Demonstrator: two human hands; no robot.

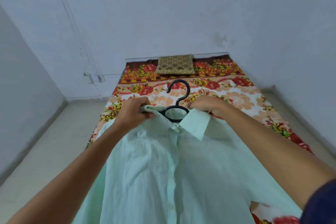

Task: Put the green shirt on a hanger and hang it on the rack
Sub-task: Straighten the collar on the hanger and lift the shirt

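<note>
Covering the floral bedspread, the green shirt lies flat, buttoned, collar toward the pillow. A black hanger sits inside the neck, hook poking out. The left hand pinches one collar side between closed fingers; the right hand clasps the other.

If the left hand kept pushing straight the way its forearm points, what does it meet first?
Probably the black hanger at the green shirt collar, just past the left hand; depth is uncertain.

Green shirt: thin matt creased cloth. Hanger: smooth black plastic. Bedsheet: printed cloth.
</note>
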